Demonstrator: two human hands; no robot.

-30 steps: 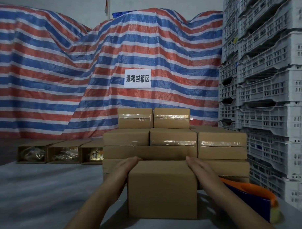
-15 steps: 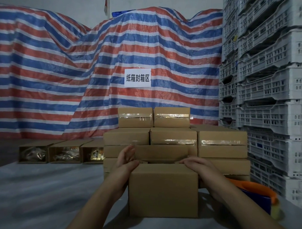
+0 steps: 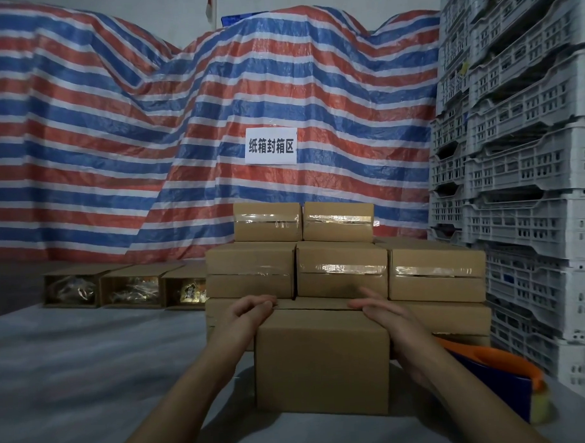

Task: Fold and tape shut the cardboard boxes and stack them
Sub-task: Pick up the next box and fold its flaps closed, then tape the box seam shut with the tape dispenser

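Observation:
A plain brown cardboard box (image 3: 322,362) stands on the grey table right in front of me, its top flaps folded down. My left hand (image 3: 251,310) rests on the box's top left corner with its fingers bent over the flap. My right hand (image 3: 384,314) lies on the top right edge, fingers fairly straight and pointing left. No tape shows on this box's front. Directly behind it is a stack of taped boxes (image 3: 341,272), three layers high.
An orange and blue tape dispenser (image 3: 499,376) lies on the table just right of the box. Three open boxes (image 3: 131,290) with contents lie on their sides at the far left. White plastic crates (image 3: 528,180) tower on the right. A striped tarp (image 3: 148,127) hangs behind.
Both hands folded the top flaps inward and now lie lower and closer together on the closed top. The box itself has stayed in place.

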